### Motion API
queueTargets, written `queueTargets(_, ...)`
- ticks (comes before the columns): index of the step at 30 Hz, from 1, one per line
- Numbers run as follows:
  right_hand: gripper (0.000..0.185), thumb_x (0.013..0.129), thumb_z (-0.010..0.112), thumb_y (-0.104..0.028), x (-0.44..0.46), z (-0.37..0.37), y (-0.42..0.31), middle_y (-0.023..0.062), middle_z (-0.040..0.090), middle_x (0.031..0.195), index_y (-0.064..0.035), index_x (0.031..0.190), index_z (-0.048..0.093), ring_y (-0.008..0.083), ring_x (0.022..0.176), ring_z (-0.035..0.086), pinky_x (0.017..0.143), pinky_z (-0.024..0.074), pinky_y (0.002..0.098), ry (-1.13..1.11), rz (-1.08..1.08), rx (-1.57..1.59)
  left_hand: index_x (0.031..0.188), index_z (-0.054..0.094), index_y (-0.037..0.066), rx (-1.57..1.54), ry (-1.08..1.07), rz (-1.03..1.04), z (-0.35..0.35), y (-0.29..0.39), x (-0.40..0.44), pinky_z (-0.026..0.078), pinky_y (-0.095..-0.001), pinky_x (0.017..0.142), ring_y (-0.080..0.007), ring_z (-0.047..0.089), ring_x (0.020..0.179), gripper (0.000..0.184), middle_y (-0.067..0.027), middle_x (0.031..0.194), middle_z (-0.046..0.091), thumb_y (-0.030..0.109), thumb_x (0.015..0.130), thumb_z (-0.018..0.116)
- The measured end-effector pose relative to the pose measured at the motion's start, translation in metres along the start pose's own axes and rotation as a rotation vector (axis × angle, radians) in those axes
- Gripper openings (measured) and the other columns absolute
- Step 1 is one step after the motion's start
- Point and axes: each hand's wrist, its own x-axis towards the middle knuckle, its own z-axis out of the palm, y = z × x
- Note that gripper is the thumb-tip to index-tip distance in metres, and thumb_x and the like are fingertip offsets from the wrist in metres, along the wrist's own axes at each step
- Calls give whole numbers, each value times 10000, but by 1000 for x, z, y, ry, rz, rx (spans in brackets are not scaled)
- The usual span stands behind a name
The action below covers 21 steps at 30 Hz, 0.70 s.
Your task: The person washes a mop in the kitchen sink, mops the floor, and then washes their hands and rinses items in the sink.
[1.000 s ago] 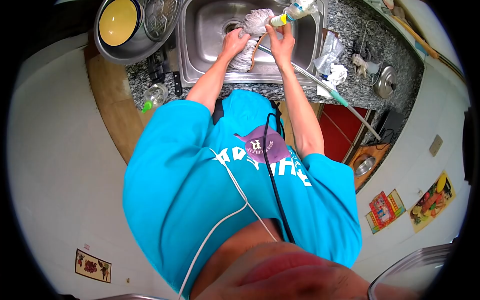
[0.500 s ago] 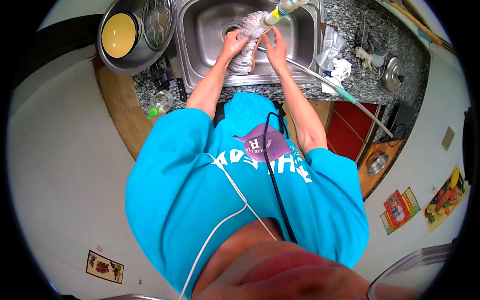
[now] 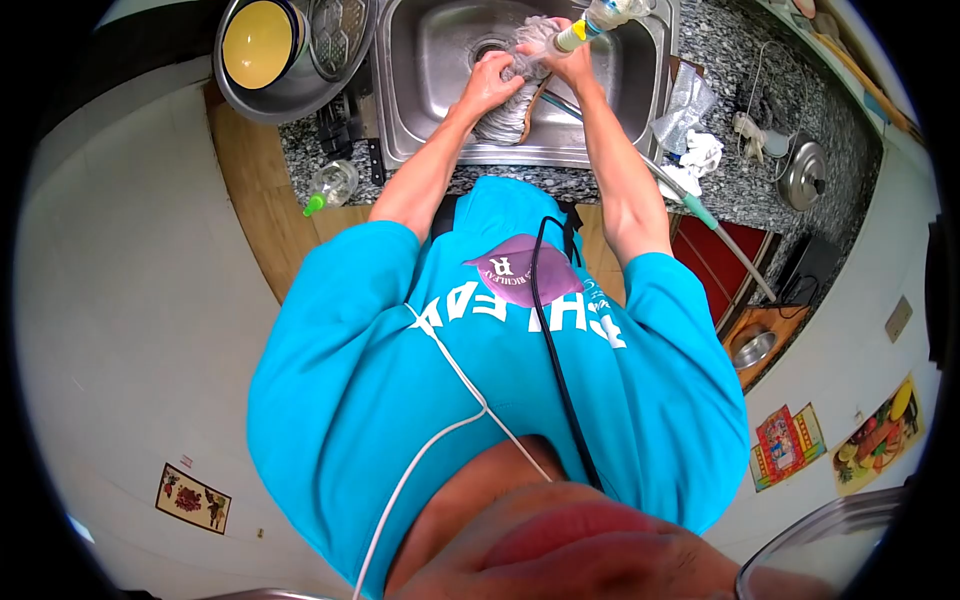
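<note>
A grey string mop head (image 3: 505, 122) with a brown edge lies in the steel sink (image 3: 425, 100). My left hand (image 3: 491, 84) presses on its strings from the left, fingers curled into them. On the other side my right hand (image 3: 572, 62) grips the upper part of the strings, just below the faucet (image 3: 572, 38), which has a clear wrapping and yellow tape. Some of the right fingers are hidden behind the faucet. The mop's pole (image 3: 722, 232), silver with a green joint, slants from the sink over the counter edge, passing beneath my right forearm.
Left of the sink, a metal basin (image 3: 290, 98) holds a yellow bowl (image 3: 258, 45) and a grater-like panel. A clear bottle with green tip (image 3: 330, 188) lies near the counter edge. To the right are a crumpled plastic bag (image 3: 686, 108), white cloth (image 3: 702, 153) and a pot lid (image 3: 803, 172).
My right hand has moved up and closed on the mop strings under the faucet. My left hand has stayed on the strings, its fingers now further in. The whole view has shifted slightly.
</note>
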Motion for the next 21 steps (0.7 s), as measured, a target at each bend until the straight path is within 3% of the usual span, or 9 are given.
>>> queueTargets(6, 363, 556, 704, -144, -23, 5, 8, 114, 602, 860, -54, 889, 593, 330, 860, 531, 781, 422, 401, -8, -124, 161, 945, 570, -32, -110, -3, -81, 6, -8, 7, 414, -351, 873, -316, 525, 931, 456, -182, 931, 559, 252, 604, 674)
queueTargets(9, 335, 580, 662, -122, -27, -14, -8, 115, 594, 888, -50, 899, 591, 332, 884, 515, 804, 410, 407, -80, -146, 58, 1135, 446, 8, -97, -22, -69, 16, -21, 16, 379, -356, 913, -304, 475, 920, 667, -163, 945, 471, 290, 589, 706)
queueTargets(11, 328, 592, 641, -114, -30, -23, -18, 117, 589, 910, -51, 910, 590, 331, 896, 503, 808, 406, 404, -16, -173, 62, 1264, 286, 42, -127, 78, -22, 21, -22, 22, 347, -394, 955, -337, 429, 1041, 861, -188, 1079, 426, 331, 585, 730)
queueTargets(12, 321, 604, 619, -106, -31, -25, -20, 119, 585, 931, -53, 920, 589, 330, 908, 492, 813, 402, 400, 48, -201, 71, 1338, 156, 57, -119, -82, -63, 15, -17, 29, 294, -433, 999, -379, 345, 1150, 1029, -210, 1176, 390, 382, 561, 748)
queueTargets(13, 321, 604, 619, -106, -32, -26, -16, 119, 585, 931, -53, 920, 589, 330, 908, 492, 813, 402, 400, 49, -199, 69, 1338, 156, 57, -121, -84, -62, 13, -11, 36, 294, -433, 999, -379, 345, 1150, 1029, -210, 1176, 390, 382, 561, 748)
queueTargets(15, 319, 623, 613, -127, -33, -29, -11, 124, 574, 945, -53, 932, 586, 324, 932, 478, 823, 382, 408, 8, -162, 61, 1376, 103, 73, 58, -451, 71, 13, 2, 47, 256, -429, 1011, -347, 334, 1172, 1059, -195, 1275, 337, 363, 581, 741)
queueTargets(19, 333, 640, 632, -182, -30, -29, -6, 134, 566, 934, -53, 942, 579, 322, 926, 477, 824, 365, 427, -35, -171, -54, 1266, 417, 105, 254, -491, 82, 2, 61, 39, 302, -437, 981, -345, 354, 1194, 790, -215, 1327, 313, 338, 577, 728)
queueTargets(20, 343, 644, 640, -214, -28, -25, -1, 132, 564, 935, -58, 944, 577, 323, 924, 478, 824, 358, 437, -54, -129, -115, 1131, 530, 82, 142, -237, 229, 27, 29, 36, 391, -412, 901, -361, 463, 1094, 589, -211, 1209, 465, 284, 605, 701)
queueTargets(21, 356, 649, 649, -246, -28, -24, 0, 131, 561, 935, -63, 945, 574, 324, 923, 479, 824, 350, 447, -75, -84, -176, 1131, 530, 82, 142, -241, 230, 31, 33, 35, 391, -412, 901, -361, 463, 1094, 589, -211, 1209, 465, 284, 605, 701)
